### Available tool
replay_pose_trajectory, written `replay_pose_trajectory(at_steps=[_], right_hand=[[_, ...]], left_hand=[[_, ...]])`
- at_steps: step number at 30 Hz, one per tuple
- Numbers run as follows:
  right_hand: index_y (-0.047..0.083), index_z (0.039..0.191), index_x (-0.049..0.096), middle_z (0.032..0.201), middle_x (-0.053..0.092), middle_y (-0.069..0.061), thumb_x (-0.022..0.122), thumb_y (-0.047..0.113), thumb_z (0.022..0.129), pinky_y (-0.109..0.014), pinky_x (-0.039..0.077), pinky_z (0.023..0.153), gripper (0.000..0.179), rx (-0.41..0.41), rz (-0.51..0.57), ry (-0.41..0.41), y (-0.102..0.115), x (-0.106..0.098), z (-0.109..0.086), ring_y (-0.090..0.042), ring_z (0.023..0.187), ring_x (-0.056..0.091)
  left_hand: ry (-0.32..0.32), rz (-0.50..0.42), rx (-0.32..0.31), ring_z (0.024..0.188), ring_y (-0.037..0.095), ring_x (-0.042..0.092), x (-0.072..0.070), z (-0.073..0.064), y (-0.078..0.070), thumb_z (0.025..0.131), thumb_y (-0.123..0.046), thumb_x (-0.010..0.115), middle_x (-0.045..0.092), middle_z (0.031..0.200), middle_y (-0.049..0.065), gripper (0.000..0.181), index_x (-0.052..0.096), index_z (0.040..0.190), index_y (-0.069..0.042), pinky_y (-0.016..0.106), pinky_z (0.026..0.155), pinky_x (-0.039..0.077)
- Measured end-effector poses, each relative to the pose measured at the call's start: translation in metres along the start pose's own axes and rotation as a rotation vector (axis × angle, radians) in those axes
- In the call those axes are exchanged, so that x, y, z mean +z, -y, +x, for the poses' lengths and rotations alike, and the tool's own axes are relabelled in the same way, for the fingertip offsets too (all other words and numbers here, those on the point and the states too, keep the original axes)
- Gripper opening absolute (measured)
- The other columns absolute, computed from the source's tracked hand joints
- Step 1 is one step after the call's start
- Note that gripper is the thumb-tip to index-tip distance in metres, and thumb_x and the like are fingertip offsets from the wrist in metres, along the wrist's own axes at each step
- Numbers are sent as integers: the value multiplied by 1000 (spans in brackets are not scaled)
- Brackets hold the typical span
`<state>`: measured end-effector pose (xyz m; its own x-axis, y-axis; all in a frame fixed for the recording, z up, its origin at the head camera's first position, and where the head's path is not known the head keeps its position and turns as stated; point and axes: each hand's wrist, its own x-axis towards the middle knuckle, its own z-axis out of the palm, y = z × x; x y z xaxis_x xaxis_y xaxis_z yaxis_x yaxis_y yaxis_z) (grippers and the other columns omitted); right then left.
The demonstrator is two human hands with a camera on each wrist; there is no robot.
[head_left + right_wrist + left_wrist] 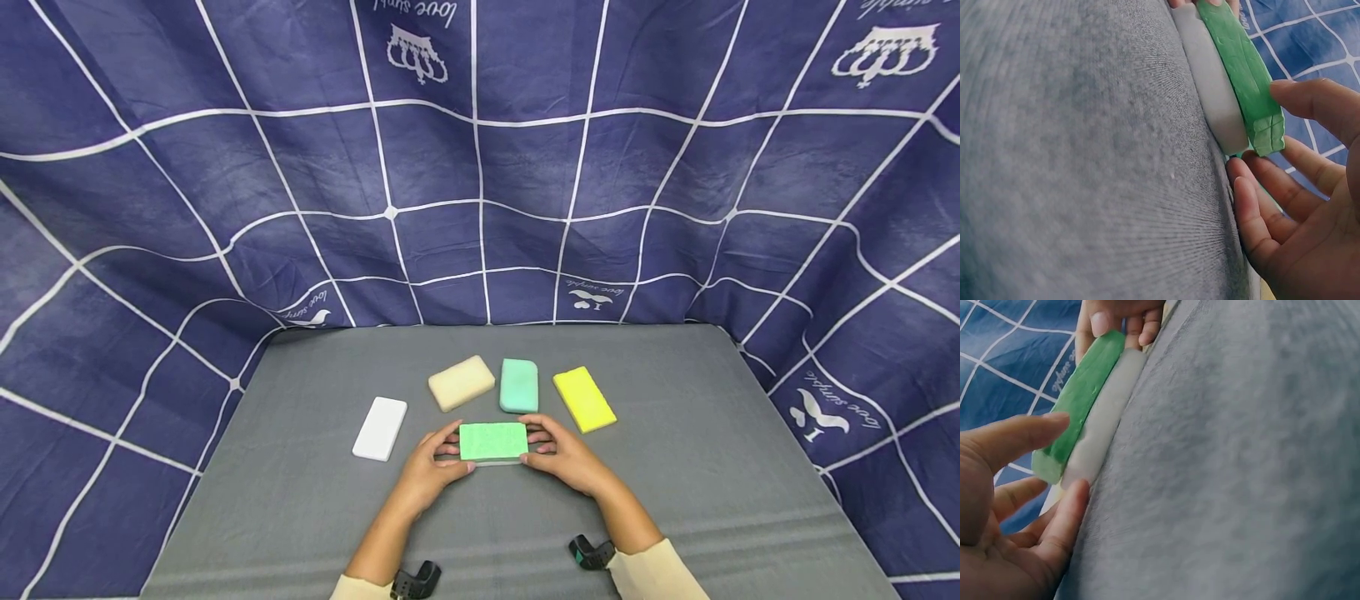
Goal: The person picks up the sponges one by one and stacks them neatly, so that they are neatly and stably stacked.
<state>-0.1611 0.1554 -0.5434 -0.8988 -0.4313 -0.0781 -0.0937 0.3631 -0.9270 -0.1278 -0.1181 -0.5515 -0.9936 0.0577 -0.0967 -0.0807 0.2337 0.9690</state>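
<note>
A green rectangular block (493, 441) lies flat over a white block (1100, 434) of similar length, which rests on the grey surface. My left hand (432, 463) holds the green block's left end, thumb on the near side and fingers toward the far side. At the other end my right hand (564, 454) grips it the same way. In the right wrist view the right thumb touches the side of the green block (1244, 75), while the lower fingers are near the end of the white one (1213, 87).
Beyond the hands lie a cream block (461, 383), a teal rounded block (519, 386) and a yellow block (585, 399). Left of the left hand is a white slab (380, 428). Blue checked cloth (525, 167) hangs behind the grey table (300, 517) and along its sides.
</note>
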Motion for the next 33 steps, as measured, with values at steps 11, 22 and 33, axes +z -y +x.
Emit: replay_pose_trajectory(at_steps=[11,22,33], right_hand=[[18,145,51,139,56,-12,76,23,92,-41,49,103,59,4,14,15,2,1,0,-28,126,54],[17,146,50,138,56,-12,76,23,91,-37,50,101,60,4,18,9,0,0,-1,-28,125,55],[19,146,50,138,56,-12,77,22,91,-43,48,103,62,17,22,5,3,2,-3,-27,125,55]], left_hand=[[-60,80,-31,111,26,64,-17,-8,-14,81,-15,84,63,130,13,70,55,144,-10,23,80,54],[-325,112,28,105,25,65,-37,-14,-25,82,-10,83,66,121,11,58,63,136,-8,17,75,55],[-464,145,32,105,29,65,-51,-19,-25,83,-10,82,66,119,14,52,65,133,-6,16,78,50]])
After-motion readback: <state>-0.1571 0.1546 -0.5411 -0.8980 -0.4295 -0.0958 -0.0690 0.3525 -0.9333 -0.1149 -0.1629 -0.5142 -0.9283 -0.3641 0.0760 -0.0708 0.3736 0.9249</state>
